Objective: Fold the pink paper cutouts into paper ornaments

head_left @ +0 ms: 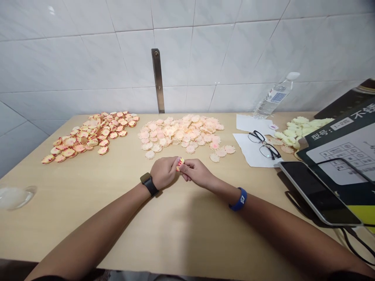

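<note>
One clear container (17,197), blurred, contents whitish; one pile of red-edged discs (93,128), overlapping beyond counting; left hand (164,172) and right hand (199,173), closed together on one red-and-yellow piece (180,163), before one pale-pink pile (181,134); two white sheets (249,154); one capped bottle (274,97), contents unclear; one phone (320,191).

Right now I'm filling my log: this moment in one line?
left hand: holding yellow-red piece; right hand: holding same piece; pale flowers: piled beyond hands; red-edged flowers: piled left
</note>
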A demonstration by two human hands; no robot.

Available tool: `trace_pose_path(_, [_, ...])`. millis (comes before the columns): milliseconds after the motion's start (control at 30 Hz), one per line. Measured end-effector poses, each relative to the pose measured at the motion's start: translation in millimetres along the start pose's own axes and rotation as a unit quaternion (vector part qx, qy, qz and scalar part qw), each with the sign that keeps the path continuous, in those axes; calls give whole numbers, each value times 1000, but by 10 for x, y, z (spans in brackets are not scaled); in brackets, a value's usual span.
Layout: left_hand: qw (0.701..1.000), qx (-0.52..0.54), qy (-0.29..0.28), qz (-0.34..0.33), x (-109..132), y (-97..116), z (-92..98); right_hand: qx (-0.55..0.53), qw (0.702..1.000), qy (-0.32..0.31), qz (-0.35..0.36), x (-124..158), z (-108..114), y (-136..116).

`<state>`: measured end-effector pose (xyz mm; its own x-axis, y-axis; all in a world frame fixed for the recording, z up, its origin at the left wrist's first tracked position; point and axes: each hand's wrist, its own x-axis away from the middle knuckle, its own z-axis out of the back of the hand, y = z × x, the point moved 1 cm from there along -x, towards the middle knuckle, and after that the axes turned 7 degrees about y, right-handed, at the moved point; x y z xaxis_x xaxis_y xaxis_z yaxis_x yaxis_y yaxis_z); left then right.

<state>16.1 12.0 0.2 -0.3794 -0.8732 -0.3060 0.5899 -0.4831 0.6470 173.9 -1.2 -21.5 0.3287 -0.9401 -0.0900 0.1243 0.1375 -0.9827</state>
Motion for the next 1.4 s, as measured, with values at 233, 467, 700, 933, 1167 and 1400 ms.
trace_pose_path(233, [986, 127, 65, -89, 1, 36, 4, -65, 997, -42, -30, -10, -7, 4])
trace_pose_path(467, [968, 240, 65, 16, -7, 50, -37, -78, 997, 21, -9, -32, 63, 54])
trace_pose_path(700, [943, 315, 28, 98, -76, -48, -53, -16, 999, 22, 34, -21, 92, 23])
trace_pose_path(933, [956, 287, 33, 58, -105, -69, -4, 20, 998, -14, 57, 1, 87, 68])
trace_pose_path(1167, [954, 298, 33, 18, -133, -89, 22, -71, 996, 31, 32, -42, 111, 103])
trace_pose_path(1400, [947, 319, 25, 31, -101, -51, -12, -136, 991, -4, 9, -76, 168, 155])
